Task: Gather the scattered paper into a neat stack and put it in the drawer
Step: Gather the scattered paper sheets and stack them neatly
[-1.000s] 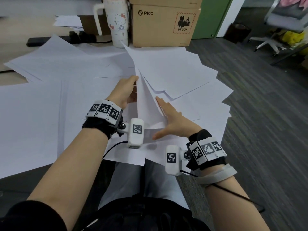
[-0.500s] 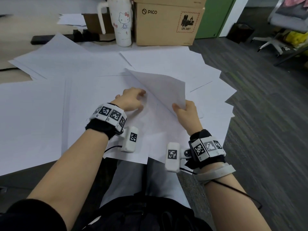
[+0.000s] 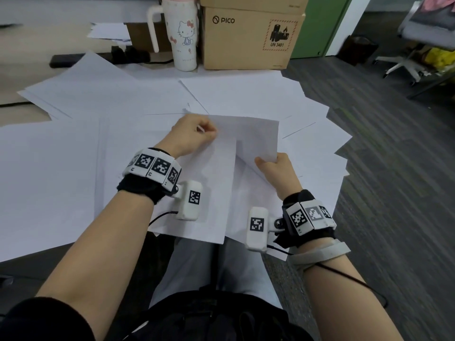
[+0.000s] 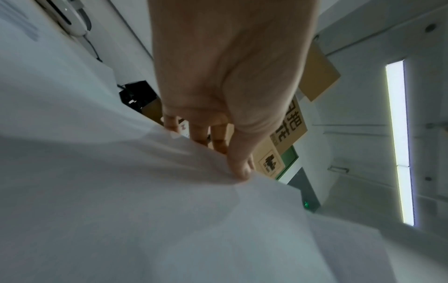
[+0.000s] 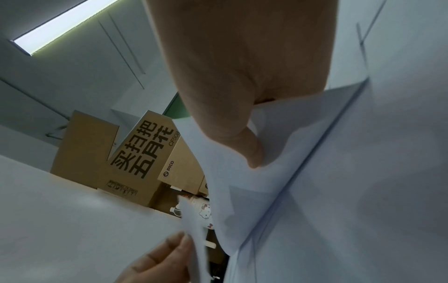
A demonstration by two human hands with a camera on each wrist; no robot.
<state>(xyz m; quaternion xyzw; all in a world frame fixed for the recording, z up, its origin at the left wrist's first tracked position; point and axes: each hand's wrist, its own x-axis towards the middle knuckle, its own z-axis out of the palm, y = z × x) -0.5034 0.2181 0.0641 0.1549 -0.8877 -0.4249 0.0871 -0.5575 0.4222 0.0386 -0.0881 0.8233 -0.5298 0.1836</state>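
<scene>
Seemingly weightless and floppy, a paper sheet point(image 3: 248, 136) is pinched at opposite edges by left hand point(image 3: 190, 134) and right hand point(image 3: 277, 169) fingers; edge grips suit it.

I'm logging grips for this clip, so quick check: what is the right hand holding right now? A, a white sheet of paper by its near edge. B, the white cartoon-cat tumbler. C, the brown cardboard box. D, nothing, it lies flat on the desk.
A: the right hand pinches the near edge of a white sheet of paper, thumb on top, while the white cartoon-cat tumbler and brown cardboard box stand untouched farther back.
</scene>
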